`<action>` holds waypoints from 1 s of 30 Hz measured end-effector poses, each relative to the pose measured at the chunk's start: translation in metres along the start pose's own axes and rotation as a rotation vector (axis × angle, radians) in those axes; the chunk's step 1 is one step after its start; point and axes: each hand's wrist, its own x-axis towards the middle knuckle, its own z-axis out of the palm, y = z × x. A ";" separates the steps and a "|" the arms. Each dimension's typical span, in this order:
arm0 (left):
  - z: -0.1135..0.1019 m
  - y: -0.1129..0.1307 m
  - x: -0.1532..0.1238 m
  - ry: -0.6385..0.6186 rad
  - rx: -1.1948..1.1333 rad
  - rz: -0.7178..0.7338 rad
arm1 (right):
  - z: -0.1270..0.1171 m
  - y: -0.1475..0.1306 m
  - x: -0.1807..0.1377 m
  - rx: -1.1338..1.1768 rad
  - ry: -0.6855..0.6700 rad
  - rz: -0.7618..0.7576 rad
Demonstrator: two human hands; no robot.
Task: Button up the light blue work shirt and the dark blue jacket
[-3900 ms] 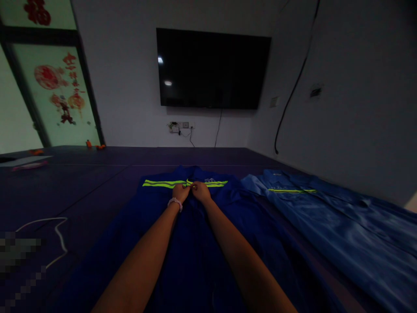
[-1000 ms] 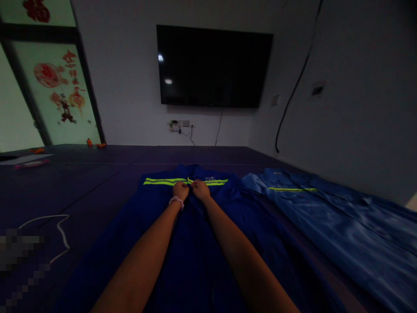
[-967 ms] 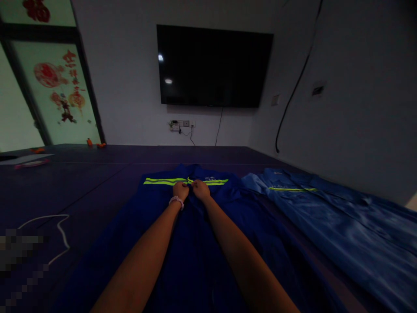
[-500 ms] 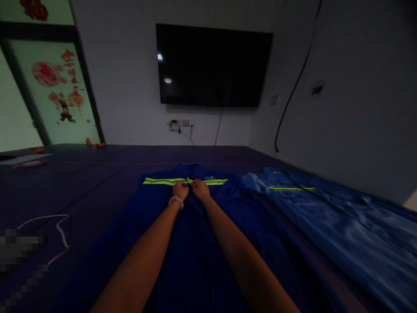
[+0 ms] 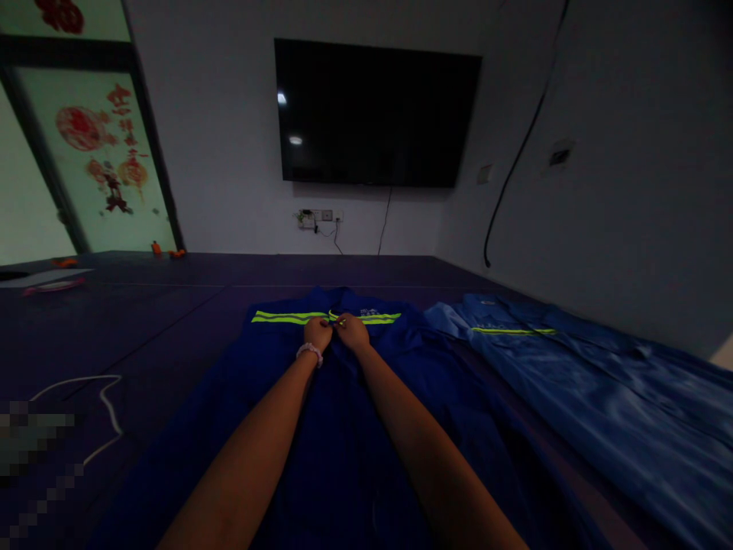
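A dark blue work jacket (image 5: 275, 382) with a neon yellow stripe (image 5: 286, 317) across the chest lies flat on the dark table (image 5: 143, 321) in front of me. My left hand (image 5: 318, 333), with a pale bead bracelet on the wrist, and my right hand (image 5: 350, 331) meet at the jacket's front opening just below the stripe. Both hands are closed in a pinch on the fabric edges there. What sits between the fingertips is too small to make out.
A lighter blue jacket (image 5: 573, 382) with its own yellow stripe lies spread to the right. A white cable (image 5: 103, 397) loops on the table at left. A black screen (image 5: 375, 114) hangs on the far wall above a socket strip (image 5: 314, 219).
Both hands have stayed pinched at the same spot on the jacket front; only small finger shifts and a slight camera drift show.
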 end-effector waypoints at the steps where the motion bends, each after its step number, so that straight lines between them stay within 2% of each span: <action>1: 0.000 0.000 0.000 -0.001 0.001 0.002 | 0.000 0.000 0.000 0.002 -0.003 0.001; 30: 0.000 0.001 0.000 -0.013 0.029 0.015 | -0.006 -0.006 -0.003 -0.062 -0.021 -0.064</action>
